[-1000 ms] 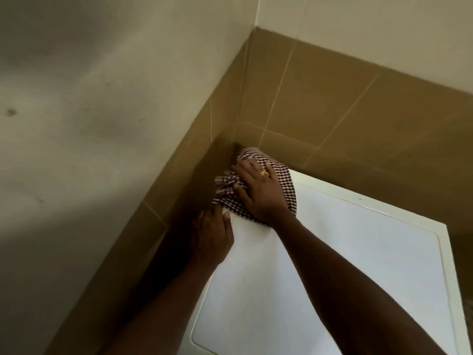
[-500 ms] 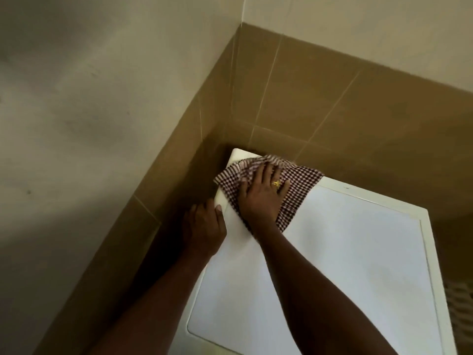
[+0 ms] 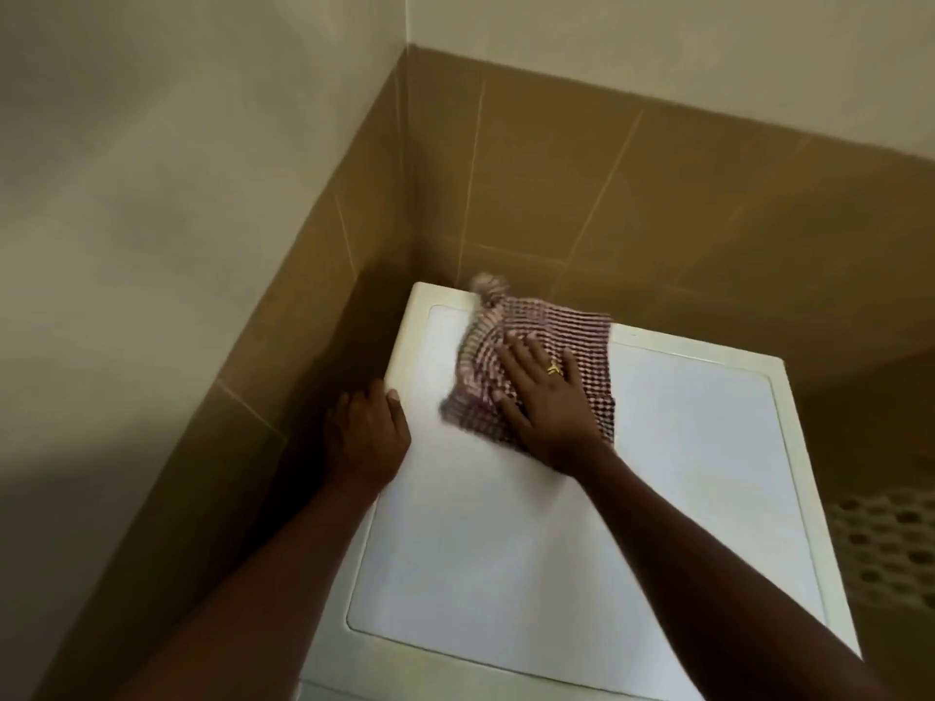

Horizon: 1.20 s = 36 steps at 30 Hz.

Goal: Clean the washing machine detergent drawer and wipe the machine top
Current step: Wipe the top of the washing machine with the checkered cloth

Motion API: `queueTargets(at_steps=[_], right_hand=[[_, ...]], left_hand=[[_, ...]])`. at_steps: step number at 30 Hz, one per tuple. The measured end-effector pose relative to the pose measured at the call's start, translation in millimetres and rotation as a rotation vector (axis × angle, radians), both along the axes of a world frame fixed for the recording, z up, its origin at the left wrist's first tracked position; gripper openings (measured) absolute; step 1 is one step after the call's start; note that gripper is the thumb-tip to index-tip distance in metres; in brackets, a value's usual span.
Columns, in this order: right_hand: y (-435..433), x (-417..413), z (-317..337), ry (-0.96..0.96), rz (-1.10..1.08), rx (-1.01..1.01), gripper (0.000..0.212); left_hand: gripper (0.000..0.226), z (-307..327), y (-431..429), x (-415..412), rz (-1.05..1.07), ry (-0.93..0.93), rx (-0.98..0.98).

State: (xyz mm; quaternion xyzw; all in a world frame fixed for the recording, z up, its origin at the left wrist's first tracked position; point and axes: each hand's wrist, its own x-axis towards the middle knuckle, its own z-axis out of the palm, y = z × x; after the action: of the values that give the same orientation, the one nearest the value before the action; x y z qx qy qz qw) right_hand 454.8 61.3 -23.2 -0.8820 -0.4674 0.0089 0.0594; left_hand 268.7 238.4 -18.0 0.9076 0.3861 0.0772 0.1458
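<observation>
Checked cloth (image 3: pixel 582 346) spread on the smooth white machine top (image 3: pixel 556 548).
The right hand (image 3: pixel 549 402), grip wide and fingers straight, presses the woven cloth near the far left corner. The left hand (image 3: pixel 367 432) rests on the left edge; whether its grip is wide or narrow I cannot tell.

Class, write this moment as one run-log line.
step: wipe machine top | right hand: flat on checked cloth, near far-left corner | left hand: holds left rim

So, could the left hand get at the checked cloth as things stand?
Probably yes: the left hand rests on the machine top, only bare white surface between it and the checked cloth, which the right hand presses flat.
</observation>
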Motion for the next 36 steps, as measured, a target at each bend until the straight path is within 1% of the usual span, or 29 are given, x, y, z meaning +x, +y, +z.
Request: queueTargets(at_steps=[1,2,3,5,6,7,8,9,11,12,13,14,16,17,18,19,22,23,24,26,27,29,32,34,36], right_hand=[[-19,8,4,0.014,0.087,0.017,0.065],[-39,17,4,0.016,0.062,0.043,0.065],[-58,25,3,0.002,-0.077,0.078,0.066],[-89,33,2,0.013,-0.543,0.082,0.073],[-93,35,1,0.046,-0.729,0.046,0.078],[-92,34,2,0.091,-0.807,-0.003,0.081],[-91,31,2,0.111,-0.758,-0.050,0.081],[-97,28,3,0.100,-0.605,-0.080,0.079],[-128,29,7,0.048,-0.203,-0.073,0.073],[-152,34,10,0.035,-0.094,-0.051,0.071],[-177,39,9,0.024,-0.093,-0.031,0.070],[-200,45,7,0.003,-0.212,-0.007,0.072],[-223,50,4,0.017,-0.624,-0.019,0.082],[-220,50,3,0.052,-0.757,-0.049,0.085],[-212,47,2,0.085,-0.796,-0.072,0.086],[-208,42,2,0.094,-0.745,-0.079,0.084],[-232,34,8,0.053,-0.298,-0.040,0.072],[-246,36,12,0.066,-0.232,0.006,0.070],[-260,41,13,0.072,-0.256,0.070,0.070],[-274,61,13,0.038,-0.452,0.152,0.072],[-272,72,14,0.018,-0.542,0.154,0.072],[-261,98,17,0.043,-0.618,0.145,0.078],[-247,125,14,0.165,-0.593,0.092,0.089],[-248,119,7,0.187,-0.553,0.052,0.087],[-263,89,7,0.165,-0.506,0.054,0.080]], left_hand=[[0.045,0,-1,0,-0.006,0.006,-0.006],[0.047,-2,-1,1,-0.009,0.017,-0.015],[0.049,-5,-1,0,-0.012,0.024,-0.014],[0.049,-5,-3,0,-0.017,0.066,-0.027],[0.045,-2,-4,3,-0.011,0.098,-0.015],[0.038,0,-6,6,0.000,0.109,0.024],[0.037,3,-8,11,0.004,0.097,0.072],[0.044,9,-16,19,-0.021,0.070,0.102],[0.054,25,-41,40,-0.156,-0.023,0.134],[0.056,30,-58,52,-0.256,-0.065,0.137],[0.055,34,-76,64,-0.350,-0.091,0.124],[0.054,40,-96,76,-0.438,-0.106,0.085],[0.052,50,-134,98,-0.566,-0.120,-0.029],[0.052,55,-152,109,-0.617,-0.103,-0.087],[0.053,59,-169,118,-0.662,-0.077,-0.130],[0.056,63,-186,129,-0.703,-0.038,-0.165],[0.073,68,-220,156,-0.755,0.110,-0.257],[0.078,67,-225,161,-0.755,0.165,-0.254],[0.082,66,-231,165,-0.765,0.228,-0.222],[0.083,63,-238,170,-0.786,0.337,-0.140],[0.082,62,-241,171,-0.789,0.386,-0.111],[0.081,61,-249,173,-0.782,0.474,-0.069],[0.078,58,-263,178,-0.762,0.567,-0.049],[0.075,58,-264,182,-0.788,0.596,-0.023],[0.079,63,-262,187,-0.818,0.631,0.004]])
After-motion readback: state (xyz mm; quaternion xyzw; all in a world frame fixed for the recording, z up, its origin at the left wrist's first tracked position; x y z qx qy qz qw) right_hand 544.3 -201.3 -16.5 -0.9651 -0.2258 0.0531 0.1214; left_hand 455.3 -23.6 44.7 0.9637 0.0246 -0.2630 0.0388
